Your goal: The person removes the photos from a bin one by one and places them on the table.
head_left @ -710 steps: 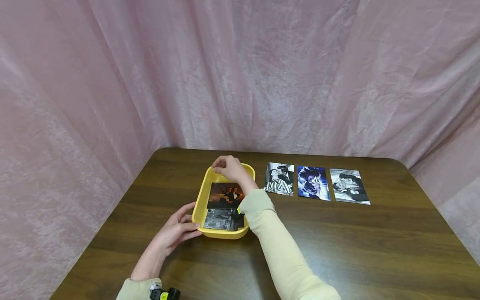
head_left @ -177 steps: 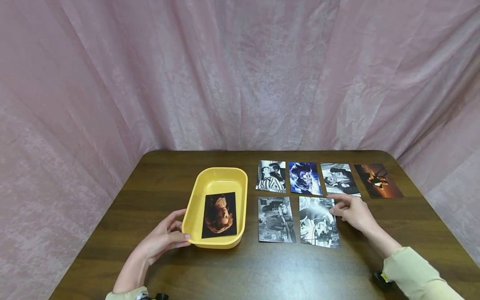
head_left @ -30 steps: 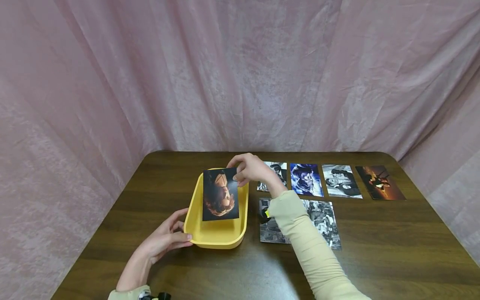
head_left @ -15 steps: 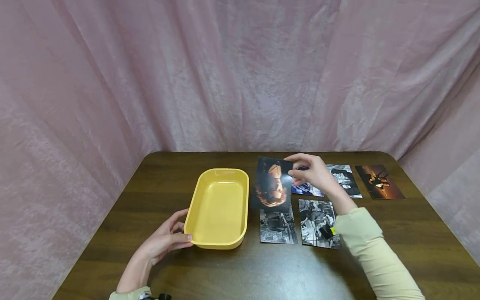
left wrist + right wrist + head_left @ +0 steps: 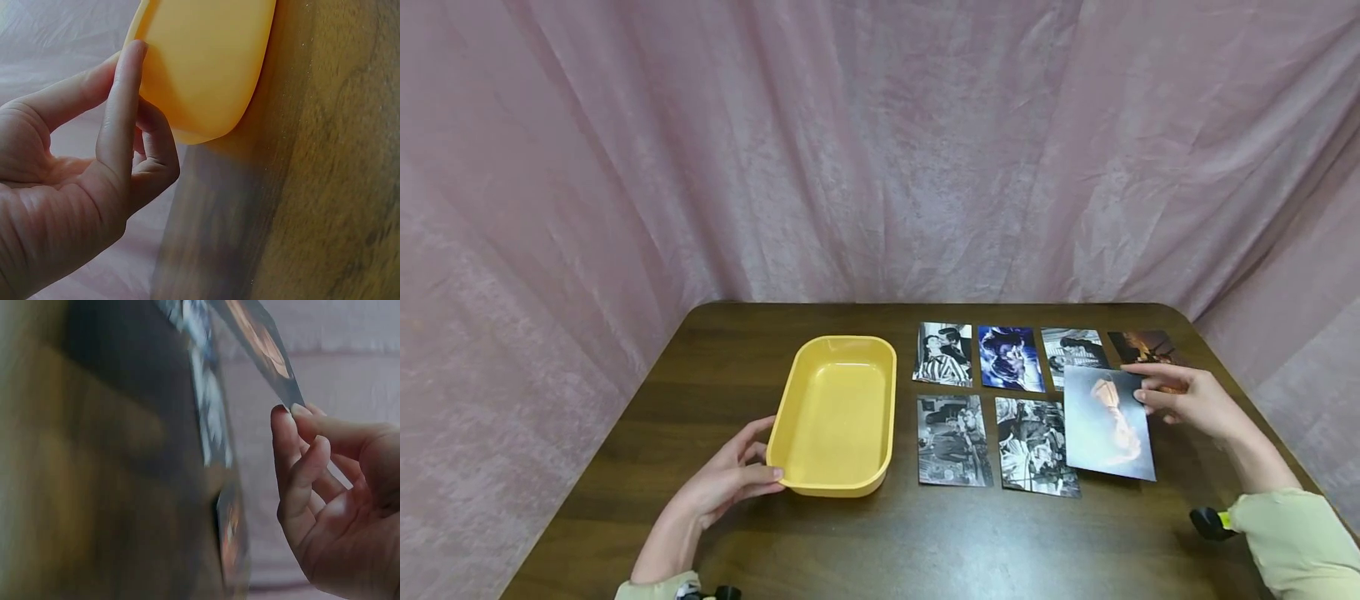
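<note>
My right hand [image 5: 1195, 404] pinches a dark photo card [image 5: 1108, 425] of a reddish-haired figure by its upper right edge. Glare washes out much of its picture in the head view. In the right wrist view the thumb and a fingertip meet at one corner of the card [image 5: 262, 344], which is raised off the table. My left hand [image 5: 730, 475] grips the near left corner of a yellow plastic tray [image 5: 887, 417], thumb on the rim and fingers against the outer wall. Nothing lies in the tray. In the left wrist view the same pinch on the tray [image 5: 206, 75] shows.
In the back row lie a striped-shirt photo [image 5: 943, 354], a blue-purple one [image 5: 1010, 358], a black-and-white one [image 5: 1075, 346] and an orange-brown one [image 5: 1142, 346], partly covered. Two black-and-white photos [image 5: 955, 442] form the front row. A pink curtain [image 5: 880, 167] hangs behind the wooden table [image 5: 925, 550].
My right hand has lifted the dark photo card out of the tray and carried it rightward past the front row's photos. Earlier, several cards went from tray to table. My left hand stays at the tray.
</note>
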Action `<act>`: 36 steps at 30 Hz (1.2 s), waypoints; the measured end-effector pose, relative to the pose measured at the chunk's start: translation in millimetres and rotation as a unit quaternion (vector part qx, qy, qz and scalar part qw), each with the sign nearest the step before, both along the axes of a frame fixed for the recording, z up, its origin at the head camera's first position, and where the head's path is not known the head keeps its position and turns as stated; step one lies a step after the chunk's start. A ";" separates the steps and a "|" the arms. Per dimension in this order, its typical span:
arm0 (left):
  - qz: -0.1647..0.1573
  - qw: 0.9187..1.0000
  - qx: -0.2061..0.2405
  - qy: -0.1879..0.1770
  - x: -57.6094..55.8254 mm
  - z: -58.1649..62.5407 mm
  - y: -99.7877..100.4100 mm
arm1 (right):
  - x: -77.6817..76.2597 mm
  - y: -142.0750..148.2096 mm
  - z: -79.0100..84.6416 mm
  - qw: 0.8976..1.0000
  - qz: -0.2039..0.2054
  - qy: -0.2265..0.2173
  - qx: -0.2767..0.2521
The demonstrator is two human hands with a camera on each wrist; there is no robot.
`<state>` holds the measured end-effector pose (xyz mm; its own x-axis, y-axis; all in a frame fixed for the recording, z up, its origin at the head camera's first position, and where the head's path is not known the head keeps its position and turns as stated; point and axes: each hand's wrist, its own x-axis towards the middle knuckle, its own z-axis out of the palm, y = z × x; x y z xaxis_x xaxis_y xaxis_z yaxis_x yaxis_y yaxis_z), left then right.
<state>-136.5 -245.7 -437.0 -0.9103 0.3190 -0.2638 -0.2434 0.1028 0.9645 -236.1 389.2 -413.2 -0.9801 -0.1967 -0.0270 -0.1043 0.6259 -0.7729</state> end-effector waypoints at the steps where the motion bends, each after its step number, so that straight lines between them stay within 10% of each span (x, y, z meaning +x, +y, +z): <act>1: 0.000 1.000 -0.001 0.000 -0.2 0.2 0.0 | 2.5 6.2 -1.6 1.000 0.000 -0.007 0.004; 17: 0.001 1.000 -0.001 -0.002 0.7 -0.8 -0.1 | 2.7 2.9 -29.3 0.985 -0.007 0.056 0.161; 36: -0.007 1.000 -0.003 -0.003 -1.2 0.3 -1.4 | 1.3 -3.2 -30.2 0.981 -0.033 0.039 0.189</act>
<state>-137.8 -247.1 -436.7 -0.9042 0.3291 -0.2722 -0.2488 0.1121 0.9621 -234.8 386.0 -443.4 -0.9924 -0.1230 -0.0091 -0.1038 0.8732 -0.4761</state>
